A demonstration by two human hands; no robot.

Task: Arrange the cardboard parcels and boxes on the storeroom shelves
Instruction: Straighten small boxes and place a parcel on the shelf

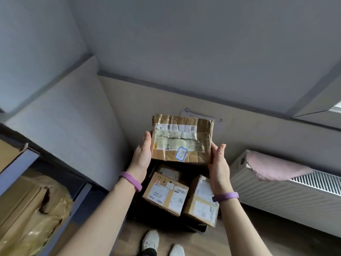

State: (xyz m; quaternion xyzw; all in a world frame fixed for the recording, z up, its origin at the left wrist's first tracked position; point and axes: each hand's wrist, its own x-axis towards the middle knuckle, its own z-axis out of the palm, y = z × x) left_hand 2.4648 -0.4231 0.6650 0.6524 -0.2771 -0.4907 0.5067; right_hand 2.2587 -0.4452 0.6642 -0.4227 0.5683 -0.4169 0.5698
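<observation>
A crumpled brown cardboard parcel with white labels and a blue stamp is raised in front of me between both hands. My left hand grips its left side and my right hand grips its right side; the fingers behind it are hidden. Below, on something dark on the floor, lie more parcels: a labelled box, another box to its right, and a smaller one behind them. A metal shelf unit at the left holds large cardboard boxes.
A white radiator with a pink cloth draped on it runs along the right wall. My white shoes stand on the wooden floor just before the parcels. A sheet of paper hangs on the wall behind the parcel.
</observation>
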